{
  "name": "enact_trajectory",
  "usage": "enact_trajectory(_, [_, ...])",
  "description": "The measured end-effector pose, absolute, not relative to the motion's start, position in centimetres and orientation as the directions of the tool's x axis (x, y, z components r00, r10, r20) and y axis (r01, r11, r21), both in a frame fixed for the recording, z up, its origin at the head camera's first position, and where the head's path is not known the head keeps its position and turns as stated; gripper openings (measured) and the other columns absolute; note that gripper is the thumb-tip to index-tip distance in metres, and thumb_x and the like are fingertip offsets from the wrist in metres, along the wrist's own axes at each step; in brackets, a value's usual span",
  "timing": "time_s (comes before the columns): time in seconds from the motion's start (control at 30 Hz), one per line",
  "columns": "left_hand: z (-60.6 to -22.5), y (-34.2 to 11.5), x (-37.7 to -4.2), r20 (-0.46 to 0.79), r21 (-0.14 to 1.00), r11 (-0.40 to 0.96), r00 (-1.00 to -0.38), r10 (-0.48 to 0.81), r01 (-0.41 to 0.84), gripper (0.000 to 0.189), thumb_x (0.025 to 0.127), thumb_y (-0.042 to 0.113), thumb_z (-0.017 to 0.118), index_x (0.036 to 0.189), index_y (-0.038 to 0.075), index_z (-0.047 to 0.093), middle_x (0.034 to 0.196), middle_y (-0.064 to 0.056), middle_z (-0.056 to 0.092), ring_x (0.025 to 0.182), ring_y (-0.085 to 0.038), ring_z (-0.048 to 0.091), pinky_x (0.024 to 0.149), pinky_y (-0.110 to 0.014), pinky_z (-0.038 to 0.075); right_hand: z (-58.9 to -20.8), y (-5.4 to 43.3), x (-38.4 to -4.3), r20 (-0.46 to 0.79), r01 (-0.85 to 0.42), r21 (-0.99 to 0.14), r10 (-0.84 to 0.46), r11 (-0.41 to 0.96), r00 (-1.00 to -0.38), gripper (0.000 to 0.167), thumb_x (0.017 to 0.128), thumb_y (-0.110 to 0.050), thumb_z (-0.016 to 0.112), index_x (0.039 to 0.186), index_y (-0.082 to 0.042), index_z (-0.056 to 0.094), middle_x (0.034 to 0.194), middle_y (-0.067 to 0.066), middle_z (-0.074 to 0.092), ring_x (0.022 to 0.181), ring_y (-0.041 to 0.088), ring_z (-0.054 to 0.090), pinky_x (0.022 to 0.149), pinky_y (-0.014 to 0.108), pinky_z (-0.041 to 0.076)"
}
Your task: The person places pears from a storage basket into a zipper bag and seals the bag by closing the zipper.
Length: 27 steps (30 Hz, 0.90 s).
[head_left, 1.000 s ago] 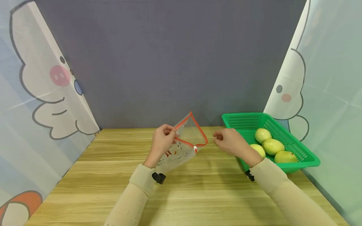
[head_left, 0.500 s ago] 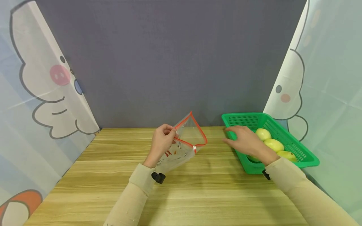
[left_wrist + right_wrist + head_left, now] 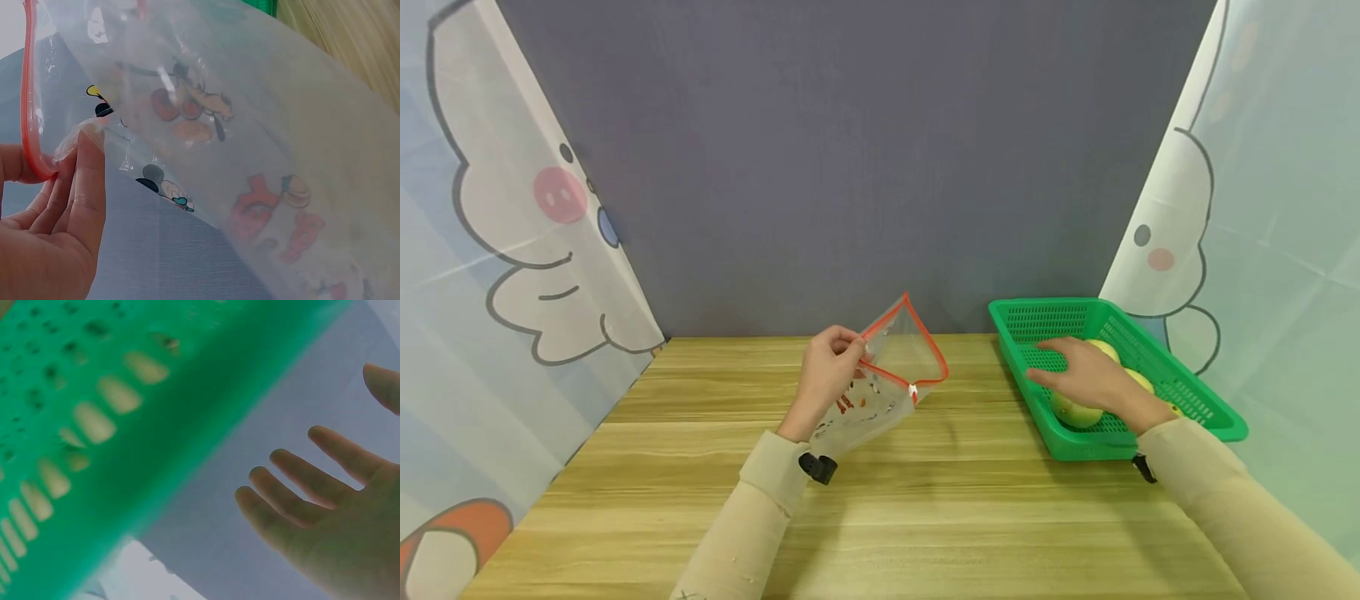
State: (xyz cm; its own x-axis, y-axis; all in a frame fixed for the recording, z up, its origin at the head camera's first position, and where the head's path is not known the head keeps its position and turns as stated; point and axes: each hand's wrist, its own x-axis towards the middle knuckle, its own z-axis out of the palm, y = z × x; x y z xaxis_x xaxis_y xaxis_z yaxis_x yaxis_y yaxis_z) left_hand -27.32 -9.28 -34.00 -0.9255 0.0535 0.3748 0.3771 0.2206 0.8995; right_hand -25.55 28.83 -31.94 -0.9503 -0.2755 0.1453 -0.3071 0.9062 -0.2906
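My left hand (image 3: pixel 827 375) pinches the edge of a clear slider zip bag (image 3: pixel 868 421), whose red-edged mouth gapes toward the right. In the left wrist view, thumb and fingers hold the printed bag (image 3: pixel 262 144) near its red zip strip (image 3: pixel 29 94). The bag's white slider (image 3: pixel 913 390) sits at the near corner of the mouth. Above a green plastic basket (image 3: pixel 1078 450), my right hand (image 3: pixel 1090 375) hovers with fingers spread and holds nothing. Beneath it lie yellow oval fruits, one fruit (image 3: pixel 1075 413) showing under the palm; hand and forearm partly hide the others.
A wooden table (image 3: pixel 925 525) carries the basket at its right side. A dark grey backdrop (image 3: pixel 880 167) rises behind the table. Cartoon-printed curtains flank it, the left curtain (image 3: pixel 490 333) and the right curtain (image 3: pixel 1285 250).
My right hand has moved right, from beside the bag's mouth to over the basket, and its fingers have spread. The left hand keeps its hold on the bag almost unmoved.
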Motion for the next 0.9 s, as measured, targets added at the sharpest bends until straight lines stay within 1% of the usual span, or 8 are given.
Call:
enact_trajectory(0.13, [-34.0,-9.3,-27.4,0.368,0.902,0.220,-0.928,0.054,0.371,0.019,0.104,0.012,0.057,0.110,-0.003,0.066,0.091,-0.016,0.074,0.070,-0.027,0.071,0.066,-0.040,0.063,-32.5,30.0,-25.8,0.134,-0.294,-0.291,-0.265,0.910,-0.955,0.069,0.101,-0.045,0.061,0.143,0.008,0.050,0.142,0.036,0.049,0.129,0.058,0.044,0.100,0.071,0.041])
enact_trajectory(0.37, [-34.0,-9.2,-27.5,0.355,0.910,0.209,-0.933,0.053,0.358,0.018,0.104,0.013,0.058,0.109,-0.002,0.067,0.090,-0.015,0.074,0.072,-0.026,0.072,0.067,-0.039,0.063,-33.5,31.7,-26.1,0.078,-0.267,-0.294,-0.256,0.918,-0.964,0.073,0.101,-0.045,0.061,0.144,0.011,0.047,0.142,0.038,0.047,0.127,0.058,0.046,0.095,0.070,0.045])
enact_trajectory(0.5, [-34.0,-9.1,-27.6,0.352,0.912,0.205,-0.935,0.049,0.354,0.017,0.104,0.012,0.058,0.108,-0.002,0.067,0.090,-0.016,0.074,0.075,-0.029,0.072,0.068,-0.040,0.063,-34.1,32.4,-26.2,0.027,-0.252,-0.312,-0.256,0.916,-0.966,0.074,0.100,-0.044,0.063,0.144,0.013,0.046,0.142,0.039,0.047,0.125,0.058,0.048,0.092,0.068,0.048])
enact_trajectory(0.6, [-33.8,-9.1,-27.4,0.344,0.917,0.199,-0.938,0.048,0.346,0.019,0.104,0.012,0.058,0.109,-0.003,0.067,0.092,-0.020,0.073,0.078,-0.034,0.072,0.071,-0.045,0.063,-34.5,32.8,-26.3,-0.005,-0.248,-0.338,-0.266,0.908,-0.964,0.075,0.100,-0.043,0.063,0.144,0.014,0.044,0.141,0.039,0.048,0.123,0.057,0.051,0.090,0.065,0.050])
enact_trajectory(0.67, [-33.8,-9.1,-27.4,0.345,0.917,0.196,-0.938,0.048,0.347,0.020,0.105,0.013,0.058,0.110,-0.003,0.067,0.094,-0.020,0.073,0.079,-0.035,0.072,0.072,-0.045,0.063,-34.8,33.0,-26.5,-0.012,-0.258,-0.349,-0.279,0.901,-0.960,0.074,0.099,-0.042,0.064,0.143,0.014,0.045,0.139,0.039,0.049,0.122,0.056,0.052,0.089,0.064,0.051])
enact_trajectory(0.73, [-33.8,-9.1,-27.4,0.339,0.920,0.193,-0.940,0.047,0.341,0.019,0.105,0.013,0.058,0.110,-0.003,0.067,0.094,-0.020,0.073,0.079,-0.034,0.072,0.071,-0.045,0.063,-35.2,33.1,-26.7,-0.013,-0.268,-0.348,-0.290,0.898,-0.957,0.071,0.099,-0.040,0.065,0.143,0.013,0.046,0.138,0.038,0.051,0.122,0.056,0.053,0.090,0.064,0.050])
enact_trajectory(0.9, [-34.0,-9.2,-27.5,0.332,0.922,0.193,-0.942,0.044,0.334,0.017,0.104,0.013,0.057,0.108,0.000,0.067,0.090,-0.013,0.074,0.075,-0.025,0.072,0.068,-0.038,0.063,-36.3,33.4,-27.0,-0.028,-0.285,-0.337,-0.312,0.897,-0.950,0.067,0.095,-0.037,0.069,0.140,0.009,0.051,0.132,0.034,0.057,0.120,0.055,0.054,0.089,0.066,0.050])
